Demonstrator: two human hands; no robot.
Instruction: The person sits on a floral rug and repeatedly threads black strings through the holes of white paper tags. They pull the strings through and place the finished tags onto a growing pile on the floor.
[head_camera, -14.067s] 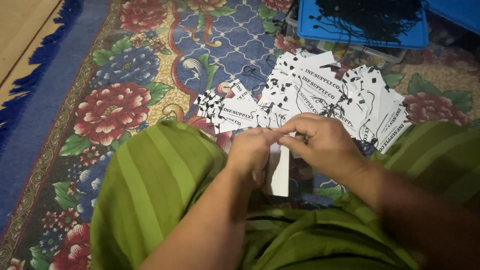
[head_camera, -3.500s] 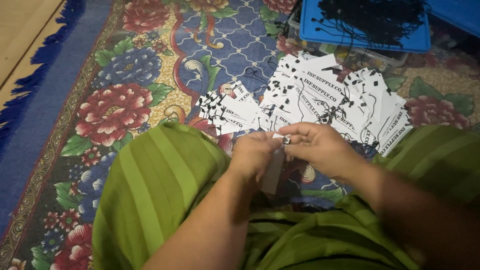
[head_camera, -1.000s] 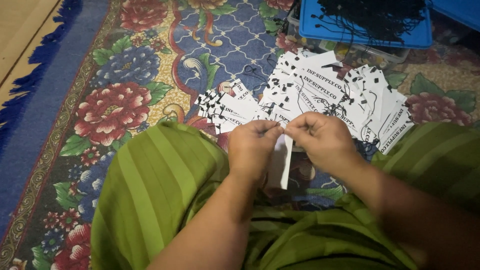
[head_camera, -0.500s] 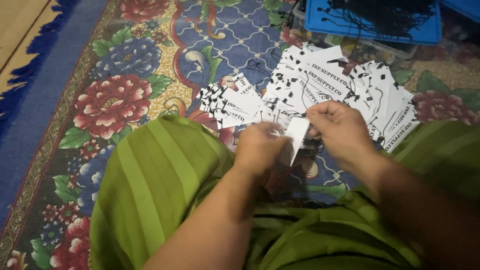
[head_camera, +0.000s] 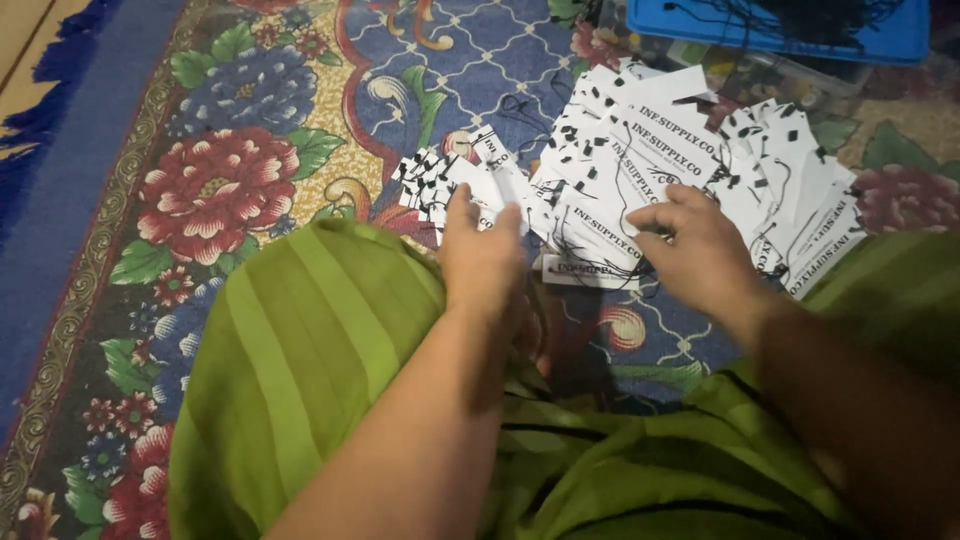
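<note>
Down on the floral rug (head_camera: 230, 190), left hand (head_camera: 482, 262) and right hand (head_camera: 700, 250) spread over white printed paper tags (head_camera: 640, 170), each grip released, empty.

Looked like somebody's home floor: a flowery carpet (head_camera: 230, 180), paper tags (head_camera: 650, 170) spread over it, plus a blue bin lid (head_camera: 760, 30).

You're working in dim, warm light. The white tags (head_camera: 690, 170) catch most of it and look brightest. Your forearms and the lower right corner fall into deep shadow. Your hands show slight motion blur; edges are soft.
</note>
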